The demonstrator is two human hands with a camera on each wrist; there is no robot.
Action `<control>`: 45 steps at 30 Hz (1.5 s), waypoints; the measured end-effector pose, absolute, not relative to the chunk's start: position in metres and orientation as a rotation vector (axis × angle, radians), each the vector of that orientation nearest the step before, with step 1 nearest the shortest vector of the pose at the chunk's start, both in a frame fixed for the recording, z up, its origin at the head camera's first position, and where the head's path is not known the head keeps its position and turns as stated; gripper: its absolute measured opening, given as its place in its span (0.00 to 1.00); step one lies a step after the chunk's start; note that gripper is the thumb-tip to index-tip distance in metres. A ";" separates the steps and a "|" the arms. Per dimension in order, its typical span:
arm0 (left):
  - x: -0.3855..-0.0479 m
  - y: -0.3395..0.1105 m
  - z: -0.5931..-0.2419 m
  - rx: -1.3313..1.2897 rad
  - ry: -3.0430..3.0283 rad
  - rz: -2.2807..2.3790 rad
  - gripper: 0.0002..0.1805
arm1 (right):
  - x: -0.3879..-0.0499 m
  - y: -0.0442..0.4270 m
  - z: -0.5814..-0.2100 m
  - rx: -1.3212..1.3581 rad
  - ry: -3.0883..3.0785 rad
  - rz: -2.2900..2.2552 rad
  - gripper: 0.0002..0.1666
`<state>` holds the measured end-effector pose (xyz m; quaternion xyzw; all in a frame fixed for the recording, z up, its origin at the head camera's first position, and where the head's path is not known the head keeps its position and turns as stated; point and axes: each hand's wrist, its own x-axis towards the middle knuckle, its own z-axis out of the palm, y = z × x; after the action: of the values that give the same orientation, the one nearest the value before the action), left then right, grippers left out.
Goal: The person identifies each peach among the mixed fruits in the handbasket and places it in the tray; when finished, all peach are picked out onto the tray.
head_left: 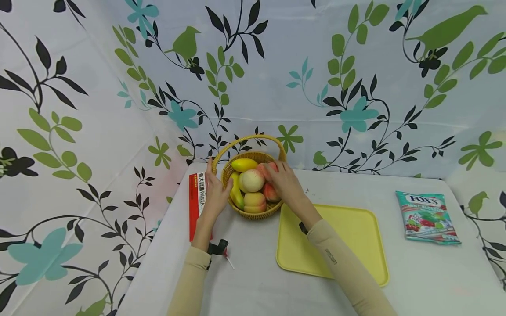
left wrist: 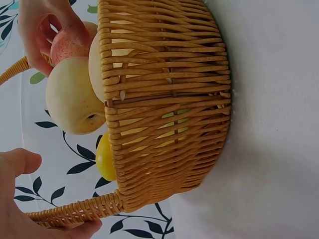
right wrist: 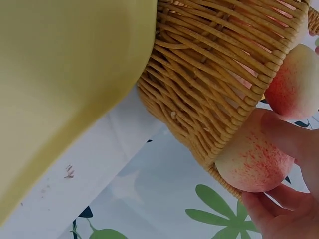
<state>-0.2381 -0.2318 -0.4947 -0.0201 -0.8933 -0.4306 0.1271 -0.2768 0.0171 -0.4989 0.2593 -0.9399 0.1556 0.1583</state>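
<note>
A wicker basket (head_left: pixel 257 215) of fruit stands at the back of the table. In it are a banana (head_left: pixel 236 191), a yellow lemon-like fruit (head_left: pixel 244 164), a pale peach (head_left: pixel 253 180), an orange-yellow peach (head_left: pixel 254 202) and redder peaches. My right hand (head_left: pixel 285 182) pinches a red-speckled peach (right wrist: pixel 256 157) between thumb and fingers at the basket's right rim. My left hand (head_left: pixel 215 193) is at the left foot of the basket handle (left wrist: pixel 79 209); its fingers touch the handle's outer side, and the thumb (left wrist: pixel 25 162) stands apart from it.
A yellow tray (head_left: pixel 332 245) lies right of the basket, under my right forearm. The red pasta box (head_left: pixel 193 206) lies to the left, partly behind my left arm, with a lollipop (head_left: pixel 228 256) near that wrist. A Fox's candy bag (head_left: pixel 428 218) lies far right.
</note>
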 end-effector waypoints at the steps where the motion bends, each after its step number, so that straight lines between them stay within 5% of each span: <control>1: -0.238 -0.232 -0.495 -0.052 -2.598 -1.262 0.52 | -0.275 0.018 -0.498 0.736 -2.695 0.442 0.27; 45: -0.242 -0.232 -0.497 -0.096 -2.546 -1.312 0.53 | -0.198 0.094 -0.499 0.613 -2.821 0.694 0.29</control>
<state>-0.2417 -0.2322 -0.4969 -0.0333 -0.8800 -0.4536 0.1373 -0.1979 0.0943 -0.4986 0.2056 -0.9466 0.2329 0.0860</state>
